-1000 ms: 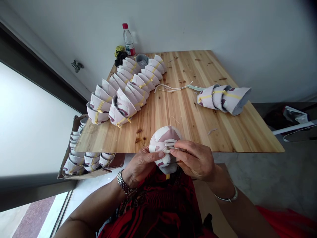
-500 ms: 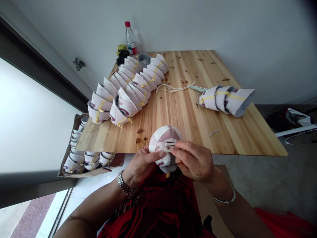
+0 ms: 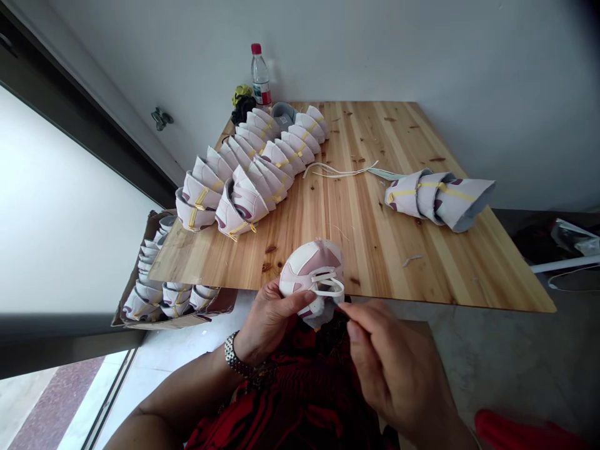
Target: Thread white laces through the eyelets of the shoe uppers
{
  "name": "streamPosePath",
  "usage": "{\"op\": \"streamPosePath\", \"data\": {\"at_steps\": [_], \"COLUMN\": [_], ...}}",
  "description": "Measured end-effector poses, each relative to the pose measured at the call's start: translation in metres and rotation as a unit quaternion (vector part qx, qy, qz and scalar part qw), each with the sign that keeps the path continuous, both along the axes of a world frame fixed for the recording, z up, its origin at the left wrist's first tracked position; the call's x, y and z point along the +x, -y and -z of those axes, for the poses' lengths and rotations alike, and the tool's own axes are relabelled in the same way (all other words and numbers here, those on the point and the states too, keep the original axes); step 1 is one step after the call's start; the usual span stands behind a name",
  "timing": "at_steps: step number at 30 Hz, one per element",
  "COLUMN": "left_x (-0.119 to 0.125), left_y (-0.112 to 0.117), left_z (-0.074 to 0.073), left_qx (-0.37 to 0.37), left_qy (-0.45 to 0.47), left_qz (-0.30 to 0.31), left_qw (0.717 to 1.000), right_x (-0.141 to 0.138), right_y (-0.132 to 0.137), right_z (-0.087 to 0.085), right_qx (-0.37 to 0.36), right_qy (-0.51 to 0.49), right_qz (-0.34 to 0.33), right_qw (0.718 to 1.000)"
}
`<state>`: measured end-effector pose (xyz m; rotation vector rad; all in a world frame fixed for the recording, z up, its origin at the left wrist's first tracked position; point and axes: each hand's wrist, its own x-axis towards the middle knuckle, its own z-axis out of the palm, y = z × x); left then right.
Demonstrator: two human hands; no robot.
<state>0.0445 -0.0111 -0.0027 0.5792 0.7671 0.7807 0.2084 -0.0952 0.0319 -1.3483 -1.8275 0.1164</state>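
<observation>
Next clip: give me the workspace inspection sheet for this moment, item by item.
Surface: wooden table, knotty planks.
Job's things: pink-and-white shoe upper with a white lace loop.
Clutter: rows of uppers, three more uppers, loose laces, thread scraps, water bottle.
Fingers: left hand grips the shoe upper; right hand blurred beside the loop, grip unclear.
Cables: thin white cord on the floor, far right.
Surroundings: cardboard box of uppers, window at left, white wall.

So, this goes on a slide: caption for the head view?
Left hand grips a pink-and-white shoe upper while right hand pinches its white lace.
</observation>
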Motion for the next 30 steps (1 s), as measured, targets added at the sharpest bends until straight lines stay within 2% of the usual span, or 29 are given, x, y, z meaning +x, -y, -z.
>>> {"op": "streamPosePath", "data": {"at_steps": [8,13,20,30], "left_x": [-0.006,-0.010,-0.014,-0.015], "left_y": [0.010,0.014,0.013,0.013], "left_z": [0.004,0.003,-0.005,-0.004], "left_qx": [0.053,0.072,0.117,0.117], "left_qy": [-0.042,-0.072,-0.087,-0.101], "left_qz": [-0.012,-0.020,-0.025,-0.018], "left_qw": [0.998,0.995,0.989,0.988], "right_x": [-0.020,-0.020,-0.022,-0.023], "right_y": [0.007,0.008,0.008,0.011], "right_z": [0.018,0.015,0.016,0.013], "right_qx": [0.007,0.016,0.033,0.034], "right_qy": [0.095,0.125,0.113,0.102], "right_qz": [0.040,0.053,0.051,0.052], "right_qw": [0.995,0.991,0.992,0.993]}}
